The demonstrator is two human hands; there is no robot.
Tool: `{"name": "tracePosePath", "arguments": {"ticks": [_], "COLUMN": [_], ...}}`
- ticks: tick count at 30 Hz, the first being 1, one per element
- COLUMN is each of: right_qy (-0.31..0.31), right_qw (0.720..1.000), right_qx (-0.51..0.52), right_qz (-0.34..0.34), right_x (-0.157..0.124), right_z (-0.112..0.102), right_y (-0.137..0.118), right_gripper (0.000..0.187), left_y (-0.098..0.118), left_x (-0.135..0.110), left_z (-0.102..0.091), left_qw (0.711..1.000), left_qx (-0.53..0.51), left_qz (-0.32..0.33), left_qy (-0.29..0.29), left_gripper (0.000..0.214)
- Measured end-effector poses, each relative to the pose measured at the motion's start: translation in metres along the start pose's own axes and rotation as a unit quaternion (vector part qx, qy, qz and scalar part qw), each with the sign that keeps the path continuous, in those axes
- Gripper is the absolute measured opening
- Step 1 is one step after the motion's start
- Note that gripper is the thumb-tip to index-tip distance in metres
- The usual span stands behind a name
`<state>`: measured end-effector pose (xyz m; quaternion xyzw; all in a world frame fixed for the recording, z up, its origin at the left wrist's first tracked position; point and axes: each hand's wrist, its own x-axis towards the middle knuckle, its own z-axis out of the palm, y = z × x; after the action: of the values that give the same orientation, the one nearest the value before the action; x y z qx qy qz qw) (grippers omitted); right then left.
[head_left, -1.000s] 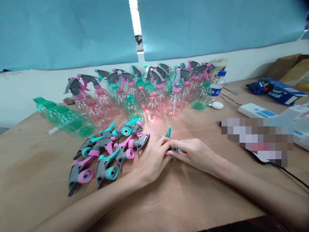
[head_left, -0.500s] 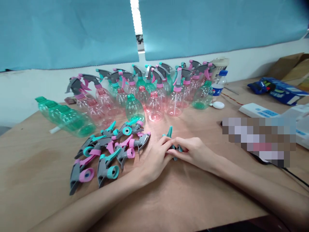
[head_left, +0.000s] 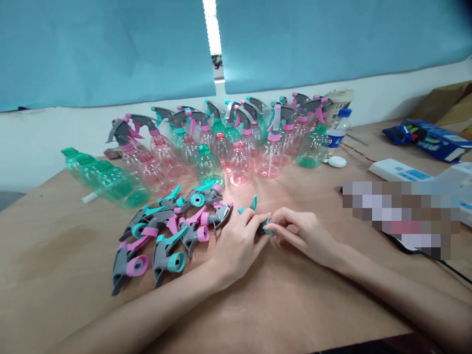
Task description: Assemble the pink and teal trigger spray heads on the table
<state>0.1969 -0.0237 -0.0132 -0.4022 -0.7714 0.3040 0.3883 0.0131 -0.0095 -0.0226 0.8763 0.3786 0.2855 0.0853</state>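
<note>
Just above the table, my left hand (head_left: 239,238) is closed around a grey and teal trigger spray head (head_left: 264,227), mostly hidden by the fingers. Its teal trigger pokes out above the knuckles. My right hand (head_left: 300,231) pinches the teal collar end of the same spray head with thumb and fingertips. To the left lies a group of loose spray heads (head_left: 193,236), grey with pink or teal parts. Behind them stand several open bottles, among them a clear green bottle (head_left: 208,166) and a clear pink bottle (head_left: 240,164).
Bottles fitted with spray heads (head_left: 272,142) crowd the back by the wall. Green bottles (head_left: 118,184) stand at the far left. On the right are a blurred-out phone-like object (head_left: 398,219), a white power strip (head_left: 400,171), a blue packet (head_left: 431,137) and a drink bottle (head_left: 336,137).
My hands have drawn slightly apart, and the right fingers have shifted to the collar end, exposing more of the spray head. The view has swung slightly left.
</note>
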Motion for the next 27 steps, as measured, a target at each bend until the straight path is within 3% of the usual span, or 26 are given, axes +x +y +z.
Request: {"name": "tracePosePath", "arguments": {"ticks": [4, 9, 27], "right_qy": [-0.013, -0.040, -0.085], "right_qw": [0.994, 0.987, 0.991], "right_qx": [0.096, 0.137, 0.070], "right_qz": [0.049, 0.074, 0.078], "right_x": [0.004, 0.008, 0.013], "right_z": [0.001, -0.001, -0.011], "right_y": [0.003, 0.008, 0.007], "right_gripper": [0.017, 0.014, 0.009], "left_y": [0.000, 0.000, 0.002], "left_x": [0.003, 0.005, 0.003], "left_z": [-0.001, -0.003, 0.000], "left_qw": [1.000, 0.999, 0.999], "left_qx": [0.000, -0.002, 0.024], "left_qz": [-0.020, -0.031, 0.020], "left_qy": [-0.005, -0.013, -0.008], "left_gripper": [0.023, 0.021, 0.019]}}
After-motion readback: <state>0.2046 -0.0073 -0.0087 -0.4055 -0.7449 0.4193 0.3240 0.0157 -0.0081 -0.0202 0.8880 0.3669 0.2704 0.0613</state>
